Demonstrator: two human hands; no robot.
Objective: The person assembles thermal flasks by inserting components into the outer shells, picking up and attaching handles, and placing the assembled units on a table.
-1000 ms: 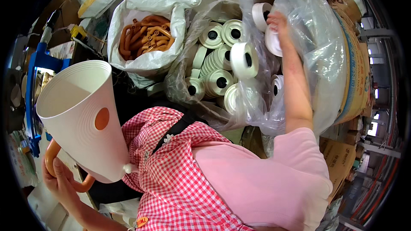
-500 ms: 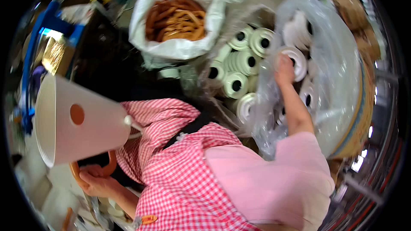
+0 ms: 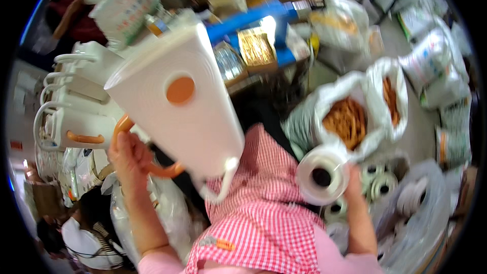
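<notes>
Vessels (image 3: 83,123), white, in row at far L. Next, L hand (image 3: 131,156) closed round orange handle (image 3: 163,171) of tilted white vessel (image 3: 190,129), nr middle. White disc (image 3: 324,193), nr R, clamped at edge in R hand (image 3: 353,182), fingers partly hidden; beyond, white sacks (image 3: 373,91) w/ orange parts (image 3: 344,124).

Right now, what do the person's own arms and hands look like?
The left hand and right hand wear no gloves. The forearms are uncovered, and I see no watch or bracelet. Pale pink sleeves show at the bottom edge. Blur hides whether there are rings.
</notes>
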